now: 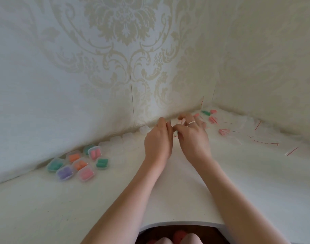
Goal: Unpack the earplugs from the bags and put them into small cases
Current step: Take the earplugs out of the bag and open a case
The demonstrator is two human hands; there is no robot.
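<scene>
Opening an earplug bag at the wall

My left hand (158, 138) and right hand (192, 134) pinch the small earplug bag (175, 128) between them, near the table's (168, 199) back edge; thin, light, slippery film, soft plugs; I'd grip its edges.

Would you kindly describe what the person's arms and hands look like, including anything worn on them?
Both forearms are bare, with no sleeves, watch or bracelet in view. The right hand wears a plain gold-coloured ring on one finger. The left hand shows no ring or other jewellery. No gloves on either hand.
</scene>
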